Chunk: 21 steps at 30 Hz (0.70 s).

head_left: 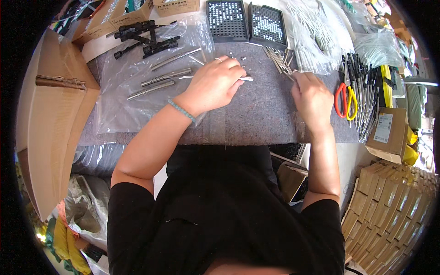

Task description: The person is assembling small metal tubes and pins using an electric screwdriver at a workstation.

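My left hand [214, 85], with a beaded bracelet at the wrist, is closed around a slim silver metal tube [246, 79] whose end sticks out past the thumb. Beneath and left of it, several thicker silver tubes [166, 77] with ringed ends lie on a clear plastic bag [114, 107]. My right hand [313, 97] has its fingers curled at the near end of a loose bunch of thin metal rods [278, 59]. Whether it grips one of them is hidden by the fingers. Tiny silver bits [243, 58] are scattered on the grey cloth mat [261, 114] between the hands.
Two black perforated trays [225, 39] with small pale pieces stand at the back. Black clamp-like parts [145, 37] lie back left, beside a large cardboard box [55, 114]. On the right are scissors [352, 103] with red and yellow handles, dark slender rods [366, 98] and bagged white sticks [316, 34].
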Available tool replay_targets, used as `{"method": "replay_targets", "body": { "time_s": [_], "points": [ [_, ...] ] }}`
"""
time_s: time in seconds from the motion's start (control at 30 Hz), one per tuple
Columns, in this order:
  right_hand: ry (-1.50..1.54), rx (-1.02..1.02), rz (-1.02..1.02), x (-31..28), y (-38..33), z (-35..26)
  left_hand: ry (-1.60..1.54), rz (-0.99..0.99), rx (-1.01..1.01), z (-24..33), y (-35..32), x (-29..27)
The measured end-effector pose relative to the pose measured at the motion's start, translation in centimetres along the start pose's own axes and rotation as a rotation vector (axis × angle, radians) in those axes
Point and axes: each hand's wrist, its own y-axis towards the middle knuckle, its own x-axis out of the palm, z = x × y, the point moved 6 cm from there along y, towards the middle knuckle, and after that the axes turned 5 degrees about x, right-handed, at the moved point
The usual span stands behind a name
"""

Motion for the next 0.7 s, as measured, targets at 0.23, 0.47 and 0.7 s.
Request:
{"method": "replay_targets", "body": {
  "time_s": [0.23,0.47,0.7],
  "points": [
    [0.326,-0.112,-0.054,1.2,-0.2,-3.9,-0.043,0.042,0.024,0.2,0.0,-0.4],
    [0.527,-0.152,-0.054,2.1,0.9,-4.5,-0.051,0.059,0.039,-0.1,0.2,-0.3],
    [0.695,0.009,-0.242,3.5,1.0,-2.3,-0.037,0.056,0.026,0.0,0.1,-0.3]
  ]
}}
